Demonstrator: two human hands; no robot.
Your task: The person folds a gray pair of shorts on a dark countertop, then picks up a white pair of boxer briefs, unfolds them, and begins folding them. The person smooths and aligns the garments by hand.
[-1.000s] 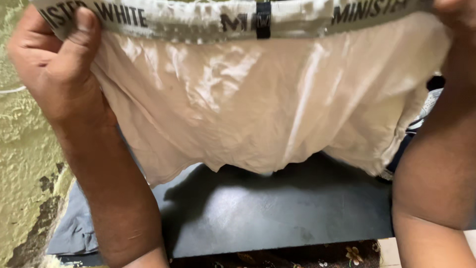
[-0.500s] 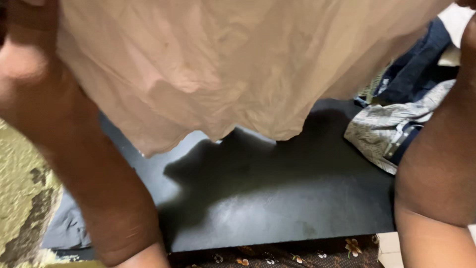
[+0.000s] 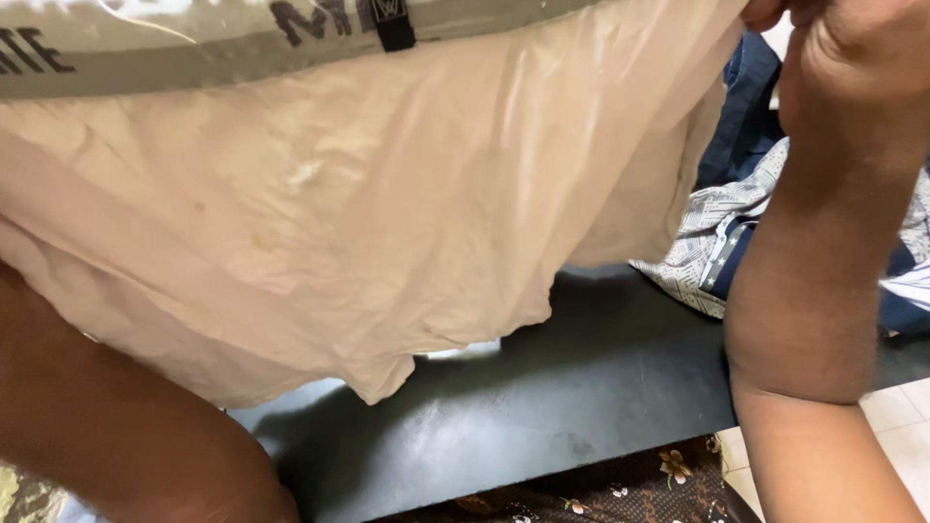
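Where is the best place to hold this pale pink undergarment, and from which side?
Probably the grey elastic waistband of the pale pink undergarment, gripped from above at its two ends. It is the firm top edge; the right hand pinches its right end, and the thin cloth hangs loose below.

I see the garment [image 3: 368, 232] hanging above the counter [image 3: 542, 416]; clothes pile [image 3: 736, 232] lies on it, right, behind my right hand [image 3: 852, 58].

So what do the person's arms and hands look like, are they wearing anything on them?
Both forearms are bare in the head view: no sleeves, gloves, watch or bands show. The right hand at the top right corner wears no ring that can be seen. The left forearm crosses the lower left corner; the left hand itself is out of view.
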